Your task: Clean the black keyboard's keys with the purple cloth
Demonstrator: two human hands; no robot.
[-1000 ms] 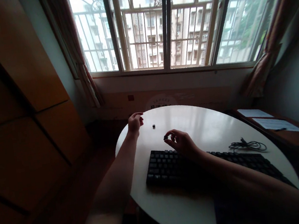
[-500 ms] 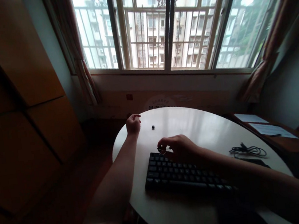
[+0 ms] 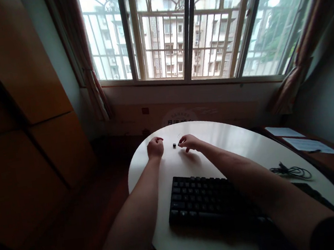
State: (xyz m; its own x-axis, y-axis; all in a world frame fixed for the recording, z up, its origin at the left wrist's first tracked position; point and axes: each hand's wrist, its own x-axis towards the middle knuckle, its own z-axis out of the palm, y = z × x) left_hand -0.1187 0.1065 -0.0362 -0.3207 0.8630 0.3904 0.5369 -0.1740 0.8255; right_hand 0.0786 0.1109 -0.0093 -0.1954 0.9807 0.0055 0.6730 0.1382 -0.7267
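My left hand (image 3: 155, 148) rests on the far left part of the round white table (image 3: 238, 148), curled into a loose fist; what it holds, if anything, is hidden. My right hand (image 3: 189, 142) reaches across to the far side, with its fingertips pinched together just right of a small black keycap (image 3: 174, 145) lying on the table between the two hands. Whether the pinch holds anything is too small to tell. A black keyboard (image 3: 207, 197) lies nearer me, under my right forearm.
A coiled black cable (image 3: 293, 172) lies on the table's right side. Beyond it, papers (image 3: 308, 144) sit on a dark side surface. A barred window (image 3: 185, 28) and a curtain are ahead, and wooden cabinets (image 3: 21, 119) stand on the left.
My right hand has left the keyboard's top-left corner and reached forward to beside the small keycap. My left hand has stayed in place. The view has tilted slightly.
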